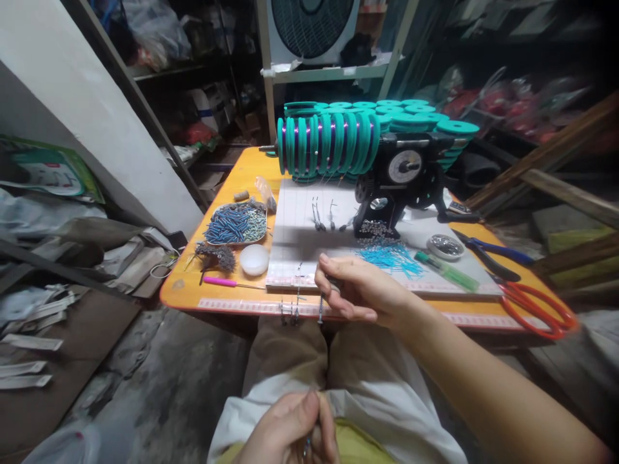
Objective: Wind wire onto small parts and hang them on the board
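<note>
My left hand [294,425] is low over the lap, thumb and fingers pinched together around a small bluish, shiny piece that is mostly hidden. Above the front table edge my right hand [360,287] has its fingers curled. A thin dark metal piece [320,308] shows at its fingertips, and its upper end is hidden by them. Small metal pieces [290,312] hang at the table edge just left of it. Behind, fine lines run down from a row of teal spools [329,145] wound with purple line, and small dark weights [319,224] lie on the white board [294,251].
At left on the orange table [246,167] are a tray of blue pieces [227,222], a white bowl [254,260] and a pink-handled tool [220,281]. At right are blue strands [394,258], a green tube [447,272], pliers [503,251] and red-handled scissors [536,309].
</note>
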